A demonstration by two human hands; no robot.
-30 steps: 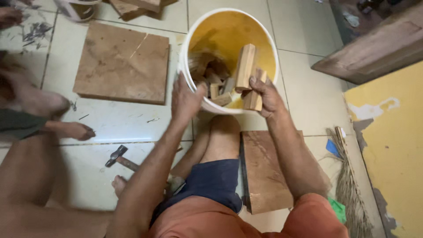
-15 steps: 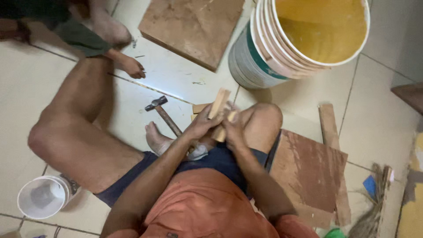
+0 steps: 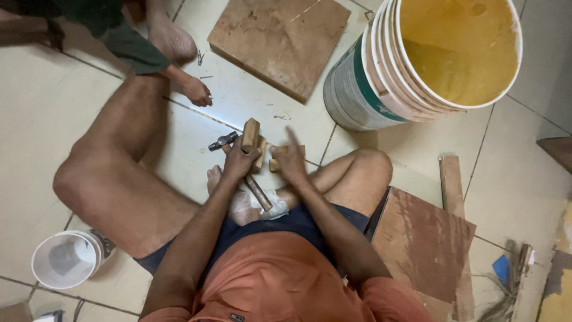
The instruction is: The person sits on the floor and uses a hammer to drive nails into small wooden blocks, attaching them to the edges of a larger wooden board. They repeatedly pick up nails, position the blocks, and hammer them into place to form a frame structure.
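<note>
While the left hand (image 3: pixel 238 162) wraps its fingers around a small wooden block (image 3: pixel 251 136), the right hand (image 3: pixel 290 160) rests half-open on a second block (image 3: pixel 280 160) just beside it. Both blocks look light, stiff and rough-edged, best gripped across their flat sides. A hammer (image 3: pixel 241 170) lies under the left fingers. Below is smooth pale tiled floor (image 3: pixel 53 119); a yellow-lined bucket (image 3: pixel 417 65) and wooden boards (image 3: pixel 277 42) lie beyond.

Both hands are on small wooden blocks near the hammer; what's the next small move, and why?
Probably seat the left hand's upright small wooden block against the right hand's low wooden block, since they lie apart and the steel-headed hammer waits on the floor.
</note>
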